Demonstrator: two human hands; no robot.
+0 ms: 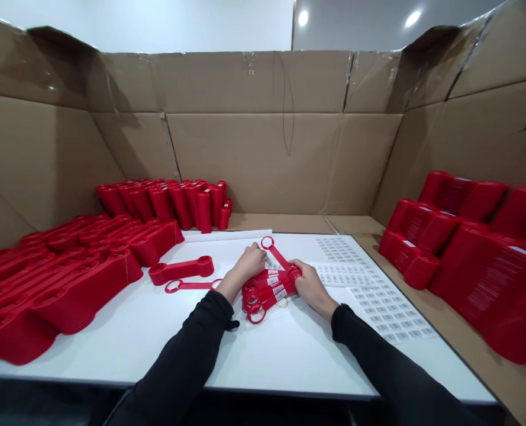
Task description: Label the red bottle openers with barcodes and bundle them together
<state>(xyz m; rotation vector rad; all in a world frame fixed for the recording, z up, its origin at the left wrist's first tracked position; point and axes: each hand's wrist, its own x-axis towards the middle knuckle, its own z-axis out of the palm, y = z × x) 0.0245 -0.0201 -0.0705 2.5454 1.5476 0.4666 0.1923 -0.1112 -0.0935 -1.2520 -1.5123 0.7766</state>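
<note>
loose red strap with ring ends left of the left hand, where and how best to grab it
Probably pinch the loose red strap at its narrow middle, from the near side: it lies flat, the thicker red stack is just behind, and the left wrist crowds its right end.

white table [107,346] under red stacks [85,293], labels [391,310]

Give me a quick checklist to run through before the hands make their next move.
1. Right hand gripping the fanned red strips near their ringed ends: ok.
2. White labels showing on the fan: ok, several visible.
3. Fanned strips squared into one stack: not ok, they spread apart.
4. Left hand holding something: cannot tell, fingertips too small.
5. Label sheets on the white table: ok.
6. Loose red strip clear of the left arm: cannot tell.
</note>
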